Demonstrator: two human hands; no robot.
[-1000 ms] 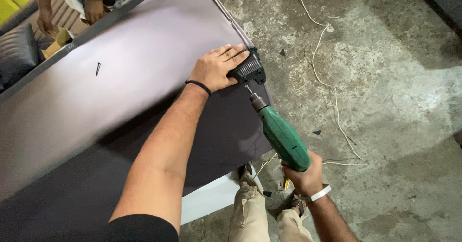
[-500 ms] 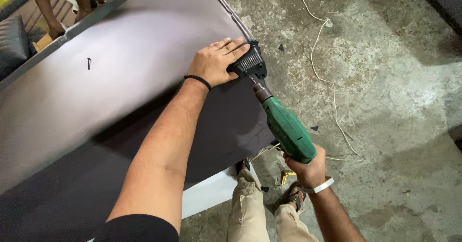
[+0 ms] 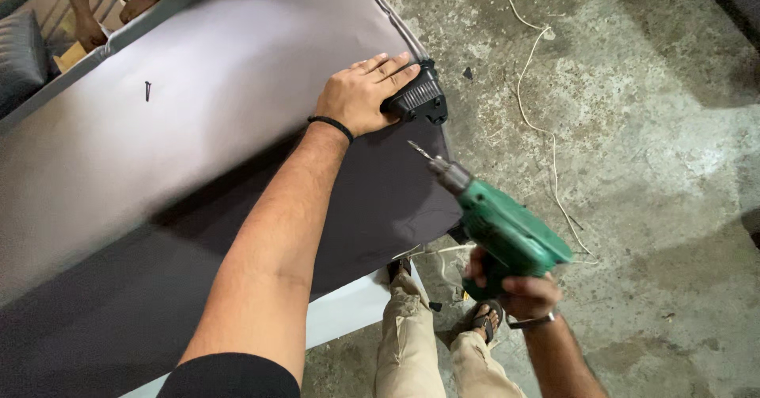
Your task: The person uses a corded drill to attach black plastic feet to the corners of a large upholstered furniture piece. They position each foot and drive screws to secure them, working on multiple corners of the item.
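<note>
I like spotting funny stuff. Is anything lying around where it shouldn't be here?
Yes. One dark screw lies loose by itself on the grey fabric panel, far from the black corner piece under the left hand. A pale cord also trails across the stained concrete floor.

One green power drill (image 3: 507,228), one black ribbed plastic corner foot (image 3: 418,99), one lone black screw (image 3: 147,91), one grey fabric-covered panel (image 3: 198,113), and one pale cord (image 3: 532,73) on the floor.
</note>
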